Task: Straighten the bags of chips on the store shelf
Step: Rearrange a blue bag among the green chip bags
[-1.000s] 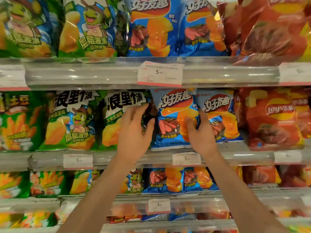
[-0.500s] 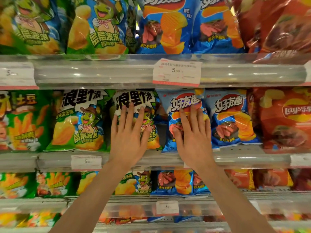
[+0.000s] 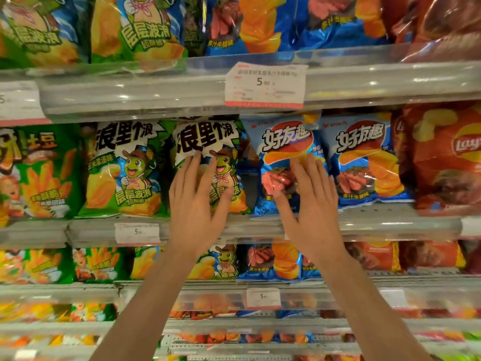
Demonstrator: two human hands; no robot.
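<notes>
My left hand (image 3: 197,204) lies flat with fingers spread on the front of a green chip bag with a cartoon frog (image 3: 208,142), standing upright on the middle shelf (image 3: 377,225). My right hand (image 3: 309,201) rests flat, fingers apart, on the blue chip bag (image 3: 283,142) just to its right. A dark gap (image 3: 248,183) shows between the two bags. Neither hand grips anything.
A second green frog bag (image 3: 122,168) stands to the left and a second blue bag (image 3: 361,160) to the right, then red Lay's bags (image 3: 447,157). A price tag (image 3: 265,84) hangs from the upper shelf rail. More bags fill the shelves above and below.
A second ago both hands held the sides of the blue bag. They then spread flat, the left onto the green bag, the right onto the blue one. The camera has moved closer.
</notes>
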